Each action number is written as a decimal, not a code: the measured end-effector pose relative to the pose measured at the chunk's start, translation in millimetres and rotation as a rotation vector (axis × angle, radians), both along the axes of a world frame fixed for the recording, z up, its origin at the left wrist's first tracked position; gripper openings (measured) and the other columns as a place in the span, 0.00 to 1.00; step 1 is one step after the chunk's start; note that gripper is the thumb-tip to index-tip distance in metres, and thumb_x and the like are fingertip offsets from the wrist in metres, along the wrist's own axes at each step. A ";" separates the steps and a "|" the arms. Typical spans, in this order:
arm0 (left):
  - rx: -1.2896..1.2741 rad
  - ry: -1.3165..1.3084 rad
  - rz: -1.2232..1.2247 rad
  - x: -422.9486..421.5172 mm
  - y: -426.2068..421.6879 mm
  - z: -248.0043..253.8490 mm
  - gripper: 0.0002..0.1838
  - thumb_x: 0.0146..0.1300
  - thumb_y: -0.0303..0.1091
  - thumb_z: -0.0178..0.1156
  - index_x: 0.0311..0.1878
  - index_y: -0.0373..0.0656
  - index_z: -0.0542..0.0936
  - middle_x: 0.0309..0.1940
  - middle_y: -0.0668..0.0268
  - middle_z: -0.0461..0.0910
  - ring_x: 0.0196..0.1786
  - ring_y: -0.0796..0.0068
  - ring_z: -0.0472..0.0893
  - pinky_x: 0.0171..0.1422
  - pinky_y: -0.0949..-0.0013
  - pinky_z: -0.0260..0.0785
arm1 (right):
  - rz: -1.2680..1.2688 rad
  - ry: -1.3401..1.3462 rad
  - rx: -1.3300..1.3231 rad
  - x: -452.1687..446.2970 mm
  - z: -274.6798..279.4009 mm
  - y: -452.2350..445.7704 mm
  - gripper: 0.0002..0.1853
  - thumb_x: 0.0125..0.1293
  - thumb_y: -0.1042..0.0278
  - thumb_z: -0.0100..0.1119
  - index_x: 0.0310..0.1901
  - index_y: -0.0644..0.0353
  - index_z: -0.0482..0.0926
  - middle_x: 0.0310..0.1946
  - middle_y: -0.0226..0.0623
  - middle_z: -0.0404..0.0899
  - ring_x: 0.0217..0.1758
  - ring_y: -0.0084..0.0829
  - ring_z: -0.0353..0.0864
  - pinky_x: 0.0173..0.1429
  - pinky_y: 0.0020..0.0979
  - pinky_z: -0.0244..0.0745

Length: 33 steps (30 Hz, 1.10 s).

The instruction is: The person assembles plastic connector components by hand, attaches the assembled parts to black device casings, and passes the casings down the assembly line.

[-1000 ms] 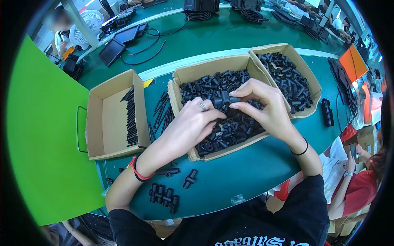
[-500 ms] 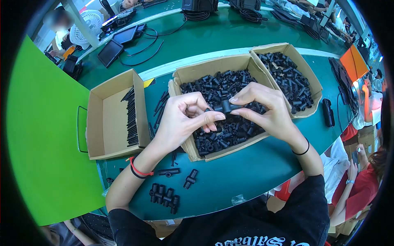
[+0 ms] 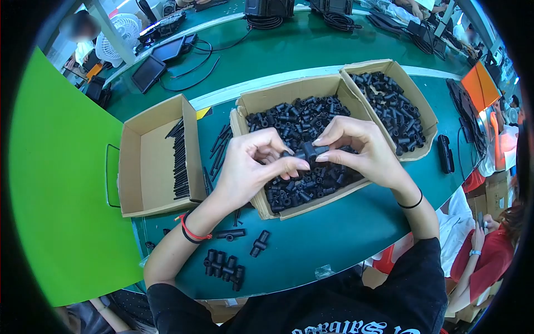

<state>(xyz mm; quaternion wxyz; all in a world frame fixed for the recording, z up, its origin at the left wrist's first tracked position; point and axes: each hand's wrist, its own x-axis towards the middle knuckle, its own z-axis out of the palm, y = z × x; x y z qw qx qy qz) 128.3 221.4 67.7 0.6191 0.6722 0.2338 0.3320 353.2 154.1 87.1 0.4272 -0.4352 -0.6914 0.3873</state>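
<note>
Between my two hands is a black T-shaped plastic fitting (image 3: 308, 151), held over the middle cardboard box (image 3: 297, 89). My left hand (image 3: 253, 164) pinches one end of the fitting, its thumb along the near side. At the other end, the thumb and fingertips of my right hand (image 3: 364, 149) are closed on it. Fingers cover both ends of the part. Loose black fittings (image 3: 278, 119) fill the box beneath. On the table below my left wrist lie a row of joined fittings (image 3: 223, 268) and single fittings (image 3: 260, 243).
To the left, a cardboard box (image 3: 146, 167) holds long black screws (image 3: 179, 161); more screws (image 3: 221, 147) lie beside it. A further box (image 3: 428, 125) of black parts stands at right, near a black case (image 3: 445, 153). A green panel (image 3: 61, 183) borders the left side.
The fitting has tilted and turned slightly between my fingers. Both hands have shifted a little to the right, still gripping it. The boxes have not moved.
</note>
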 end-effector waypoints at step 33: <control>0.415 0.102 0.197 5.8 -8.8 -6.4 0.15 0.61 0.22 0.65 0.52 0.42 0.85 0.41 0.62 0.79 0.41 0.74 0.82 0.44 0.72 0.78 | -0.134 -0.338 0.316 -6.6 1.6 -5.7 0.10 0.57 0.77 0.69 0.37 0.66 0.75 0.28 0.38 0.72 0.28 0.30 0.79 0.32 0.29 0.73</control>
